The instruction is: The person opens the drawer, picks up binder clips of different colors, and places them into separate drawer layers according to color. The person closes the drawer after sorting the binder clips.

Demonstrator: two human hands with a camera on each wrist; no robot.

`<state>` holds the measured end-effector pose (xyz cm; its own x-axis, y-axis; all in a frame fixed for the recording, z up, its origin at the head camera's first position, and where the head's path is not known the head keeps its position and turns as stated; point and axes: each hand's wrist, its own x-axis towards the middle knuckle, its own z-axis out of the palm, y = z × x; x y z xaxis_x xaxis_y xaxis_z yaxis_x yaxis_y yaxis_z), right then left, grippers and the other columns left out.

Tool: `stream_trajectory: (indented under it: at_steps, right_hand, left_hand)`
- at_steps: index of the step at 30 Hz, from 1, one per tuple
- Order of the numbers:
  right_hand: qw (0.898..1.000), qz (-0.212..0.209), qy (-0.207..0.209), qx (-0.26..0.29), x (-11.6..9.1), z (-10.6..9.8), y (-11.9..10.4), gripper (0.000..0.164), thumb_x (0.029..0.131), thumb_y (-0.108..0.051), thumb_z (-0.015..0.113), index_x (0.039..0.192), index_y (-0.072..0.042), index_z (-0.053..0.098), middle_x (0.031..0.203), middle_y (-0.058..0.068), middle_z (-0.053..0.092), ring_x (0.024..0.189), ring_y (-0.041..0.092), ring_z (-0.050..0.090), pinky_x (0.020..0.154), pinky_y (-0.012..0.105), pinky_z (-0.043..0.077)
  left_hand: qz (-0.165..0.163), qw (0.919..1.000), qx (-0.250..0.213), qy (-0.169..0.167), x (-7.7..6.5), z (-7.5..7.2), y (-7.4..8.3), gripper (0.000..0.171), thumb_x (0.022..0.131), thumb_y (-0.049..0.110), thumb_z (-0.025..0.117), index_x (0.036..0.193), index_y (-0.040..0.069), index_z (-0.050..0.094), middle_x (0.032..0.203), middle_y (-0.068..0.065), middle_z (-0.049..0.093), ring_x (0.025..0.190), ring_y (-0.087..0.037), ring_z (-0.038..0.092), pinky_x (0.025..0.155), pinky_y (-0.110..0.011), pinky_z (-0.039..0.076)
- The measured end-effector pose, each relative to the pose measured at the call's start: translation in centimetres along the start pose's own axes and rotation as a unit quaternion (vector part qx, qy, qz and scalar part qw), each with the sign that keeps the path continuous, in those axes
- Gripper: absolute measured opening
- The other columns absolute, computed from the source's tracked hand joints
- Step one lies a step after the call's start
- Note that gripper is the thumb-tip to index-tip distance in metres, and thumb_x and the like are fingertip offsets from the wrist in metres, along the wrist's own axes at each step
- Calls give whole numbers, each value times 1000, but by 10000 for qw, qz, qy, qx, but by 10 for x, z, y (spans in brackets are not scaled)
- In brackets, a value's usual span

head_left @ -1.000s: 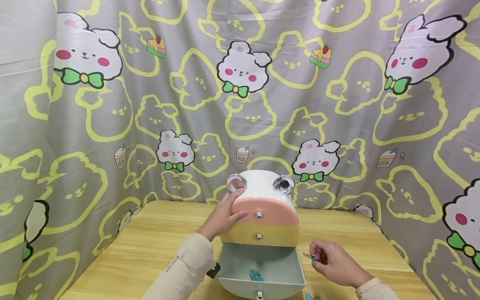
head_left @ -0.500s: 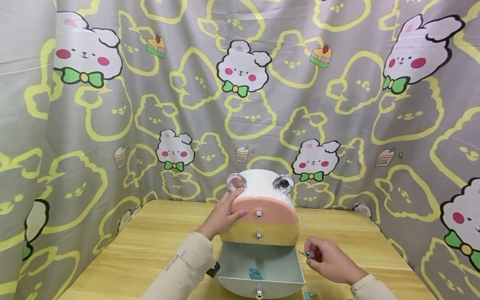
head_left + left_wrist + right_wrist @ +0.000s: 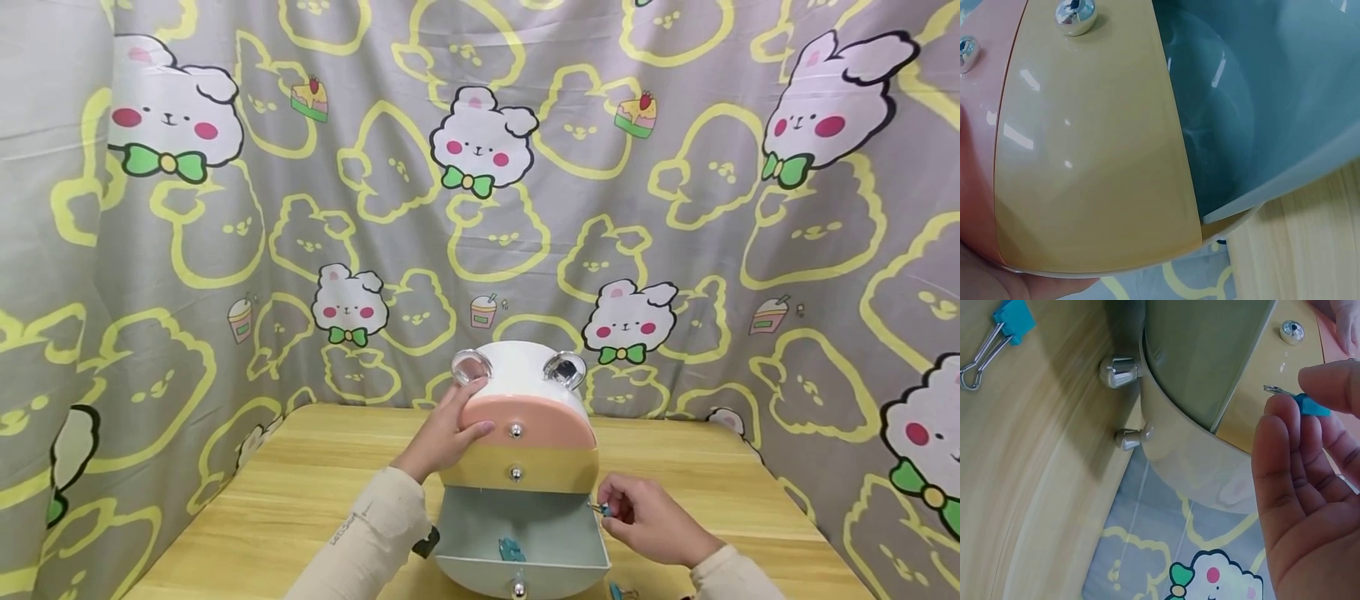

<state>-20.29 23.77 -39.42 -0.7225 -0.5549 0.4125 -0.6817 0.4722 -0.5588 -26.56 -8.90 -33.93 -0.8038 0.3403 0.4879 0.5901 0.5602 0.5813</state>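
A small desktop drawer box (image 3: 525,367) stands on the table, white on top with two shiny round ears. Its pink drawer (image 3: 551,425) and yellow drawer (image 3: 555,468) are closed; the grey-green bottom drawer (image 3: 465,525) is pulled out. My left hand (image 3: 444,433) grips the box's upper left side, thumb on the pink front. Between thumb and fingers, my right hand (image 3: 654,521) pinches a teal binder clip (image 3: 1314,407) just beside the open drawer's right wall, wire handles pointing toward the drawer. More teal binder clip material (image 3: 512,549) lies inside that drawer; how many clips cannot be told.
Another teal binder clip (image 3: 1015,320) lies on the wooden table (image 3: 322,467), right of the drawer's front. Silver knobs (image 3: 518,588) project from the drawer fronts. A patterned curtain (image 3: 487,233) surrounds the table at the back and sides. A dark object (image 3: 426,542) shows beside the left sleeve.
My right hand has moved left with the binder clip, from a gap away to right beside the open drawer. The left hand and the drawer box have stayed in place.
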Motion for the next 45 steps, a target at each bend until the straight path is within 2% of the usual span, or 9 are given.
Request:
stream_trajectory:
  at_steps: [6, 17, 36, 45]
  right_hand:
    - [10000, -88, -1, 8, 4, 2, -3, 21, 84, 0, 71, 91, -14, 57, 73, -13, 50, 60, -1, 48, 51, 23, 46]
    - [9993, 151, -297, 180, 7, 6, -3, 17, 86, -1, 69, 92, -13, 58, 74, -10, 52, 60, 1, 49, 51, 24, 46]
    - [9992, 157, -318, 197, 10, 8, -4, 16, 88, -4, 69, 92, -16, 58, 74, -11, 53, 63, 1, 50, 53, 24, 48]
    - [9994, -1, -271, 227, 5, 7, 1, 15, 87, 1, 68, 89, -9, 58, 73, -12, 50, 61, -1, 47, 50, 23, 46]
  left_hand:
    - [-1, 10000, -7, 4, -1, 0, 0, 64, 92, 29, 69, 148, 21, 39, 146, -13, 37, 122, -37, 48, 98, -59, 39]
    - [-25, 10000, -53, -25, -1, -1, 0, 64, 92, 29, 68, 148, 21, 39, 148, -13, 36, 123, -37, 47, 99, -59, 38]
    - [-52, 10000, 35, -28, -1, -2, 1, 64, 91, 29, 69, 148, 21, 39, 148, -13, 35, 123, -37, 47, 99, -59, 38]
    - [-10, 10000, 40, -15, -1, -2, 0, 64, 91, 28, 69, 148, 20, 39, 148, -13, 36, 123, -36, 47, 99, -59, 38]
